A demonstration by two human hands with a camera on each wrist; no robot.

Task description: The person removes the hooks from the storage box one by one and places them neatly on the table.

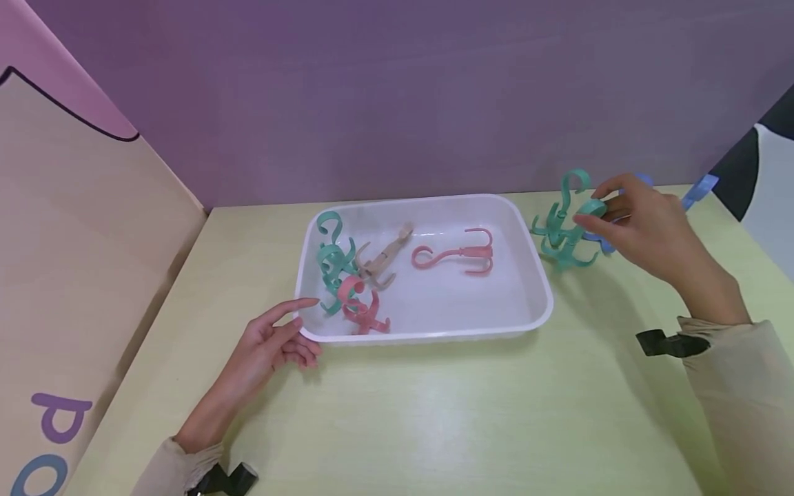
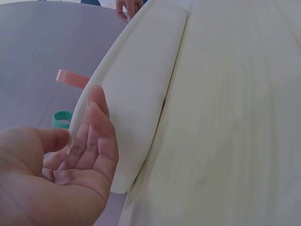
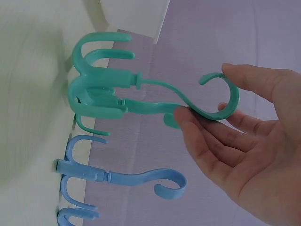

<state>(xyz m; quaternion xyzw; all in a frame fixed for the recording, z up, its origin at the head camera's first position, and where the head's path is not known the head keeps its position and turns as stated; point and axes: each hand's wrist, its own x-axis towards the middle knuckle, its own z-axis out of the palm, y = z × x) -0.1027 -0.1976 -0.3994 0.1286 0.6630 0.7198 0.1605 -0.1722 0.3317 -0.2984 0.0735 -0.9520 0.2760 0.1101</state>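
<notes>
My right hand (image 1: 651,234) pinches the curled top of a green multi-prong hook (image 3: 106,77) between thumb and fingers, right of the tray. Another green hook (image 1: 566,196) stands against it. At the tray's front left corner, my left hand (image 1: 267,351) holds the rim of the white tray (image 1: 428,338), thumb on the inner side and fingers outside. Inside the tray, green hooks (image 1: 333,260) lie at the left with a pink hook (image 1: 364,315) and a beige hook (image 1: 384,260). A second pink hook (image 1: 477,252) lies farther right.
Blue hooks (image 3: 84,171) stand beside the green ones, partly hidden behind my right hand in the head view. A purple panel (image 1: 397,103) rises along the back of the pale table (image 1: 434,420), and a printed panel (image 1: 74,275) borders its left side.
</notes>
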